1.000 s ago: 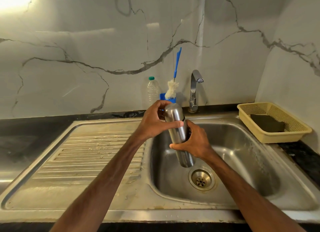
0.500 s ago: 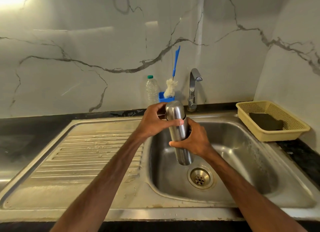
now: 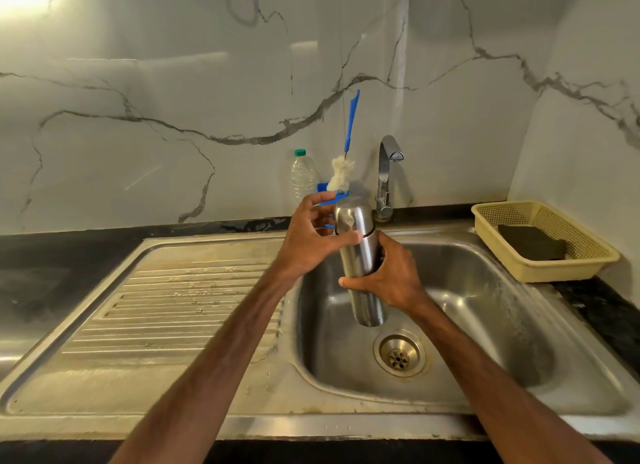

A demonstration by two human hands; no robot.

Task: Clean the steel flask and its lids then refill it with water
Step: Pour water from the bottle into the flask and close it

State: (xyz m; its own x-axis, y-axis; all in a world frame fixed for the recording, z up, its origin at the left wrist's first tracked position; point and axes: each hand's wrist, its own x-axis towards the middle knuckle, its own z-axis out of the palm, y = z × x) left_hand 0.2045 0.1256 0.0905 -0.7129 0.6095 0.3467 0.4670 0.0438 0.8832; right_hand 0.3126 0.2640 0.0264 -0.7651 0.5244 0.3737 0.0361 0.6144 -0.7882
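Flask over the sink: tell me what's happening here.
A person holds a steel flask above the sink basin. The right hand grips its body; the left hand grips the lid, which is on the flask. No water shows at the tap. A bottle brush stands behind, untouched.

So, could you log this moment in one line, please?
left hand grips lid | right hand holds flask | above sink

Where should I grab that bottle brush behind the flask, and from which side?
Take the bottle brush by its blue handle, from above and in front: the handle sticks up against the wall, while the fluffy head sits low at the blue holder.
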